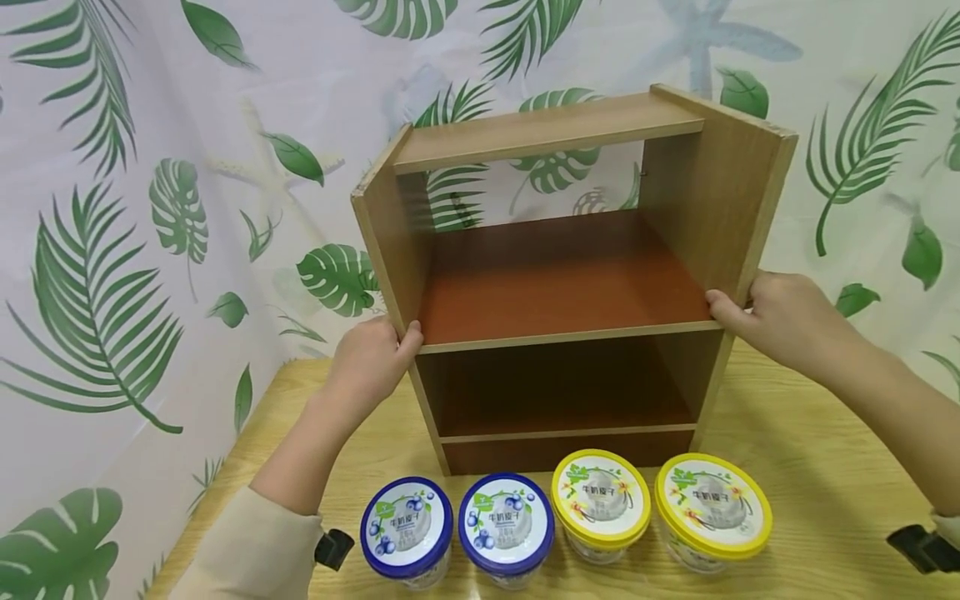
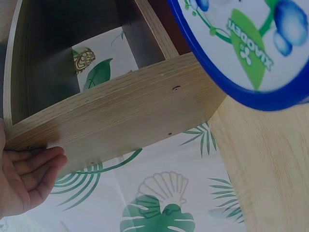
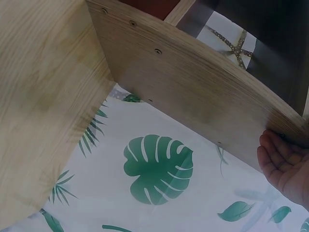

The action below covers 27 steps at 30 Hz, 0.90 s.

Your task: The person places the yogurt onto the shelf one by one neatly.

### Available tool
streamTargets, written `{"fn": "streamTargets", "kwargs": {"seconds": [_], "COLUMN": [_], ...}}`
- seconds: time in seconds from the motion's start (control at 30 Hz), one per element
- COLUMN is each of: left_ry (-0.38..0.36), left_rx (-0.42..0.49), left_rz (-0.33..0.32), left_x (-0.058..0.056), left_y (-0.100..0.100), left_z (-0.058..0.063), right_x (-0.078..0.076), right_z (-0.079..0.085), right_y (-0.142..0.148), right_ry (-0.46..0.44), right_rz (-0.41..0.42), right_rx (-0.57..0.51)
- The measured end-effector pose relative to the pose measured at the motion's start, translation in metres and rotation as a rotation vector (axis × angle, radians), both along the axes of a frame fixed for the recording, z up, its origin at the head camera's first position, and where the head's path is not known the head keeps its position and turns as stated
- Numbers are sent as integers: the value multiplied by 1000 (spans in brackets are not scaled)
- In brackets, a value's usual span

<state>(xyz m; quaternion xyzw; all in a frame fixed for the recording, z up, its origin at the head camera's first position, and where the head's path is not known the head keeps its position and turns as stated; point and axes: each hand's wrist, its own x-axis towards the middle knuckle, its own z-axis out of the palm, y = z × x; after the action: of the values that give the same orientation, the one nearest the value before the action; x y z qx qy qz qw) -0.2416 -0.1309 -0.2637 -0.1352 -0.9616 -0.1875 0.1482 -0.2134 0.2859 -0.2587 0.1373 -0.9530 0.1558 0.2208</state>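
Observation:
A small wooden shelf unit (image 1: 562, 279) with reddish-brown boards stands upright on the table. My left hand (image 1: 372, 354) grips its left side panel at the middle board, thumb on the front edge. In the left wrist view, the fingers (image 2: 36, 171) lie along the panel's outer face. Opposite it, my right hand (image 1: 787, 321) holds the right side panel at about the same height, thumb at the front edge. The right wrist view shows those fingers (image 3: 280, 157) bent against the outer face.
Before the unit stand two blue-lidded tubs (image 1: 407, 525) (image 1: 506, 525) and two yellow-lidded tubs (image 1: 602, 500) (image 1: 712, 504) in a row. White cloth (image 1: 247, 208) with green leaf prints hangs behind and at the left. The table (image 1: 817, 483) has a light wood-grain top.

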Motion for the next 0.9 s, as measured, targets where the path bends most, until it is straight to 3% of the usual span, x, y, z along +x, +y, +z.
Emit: {"fn": "streamTargets", "kwargs": {"seconds": [0.13, 0.47, 0.9], "left_ry": [11, 45, 31], "left_rx": [4, -4, -21], "left_rz": [0, -9, -4], "left_x": [-1, 0, -1], "left_y": [-1, -3, -4], "left_z": [-1, -1, -1], "right_x": [-3, -7, -8], "right_z": [-1, -1, -1], "right_y": [-1, -3, -2], "right_ry": [28, -17, 26], "right_rz": [21, -4, 21], "right_rx": [9, 26, -14]}}
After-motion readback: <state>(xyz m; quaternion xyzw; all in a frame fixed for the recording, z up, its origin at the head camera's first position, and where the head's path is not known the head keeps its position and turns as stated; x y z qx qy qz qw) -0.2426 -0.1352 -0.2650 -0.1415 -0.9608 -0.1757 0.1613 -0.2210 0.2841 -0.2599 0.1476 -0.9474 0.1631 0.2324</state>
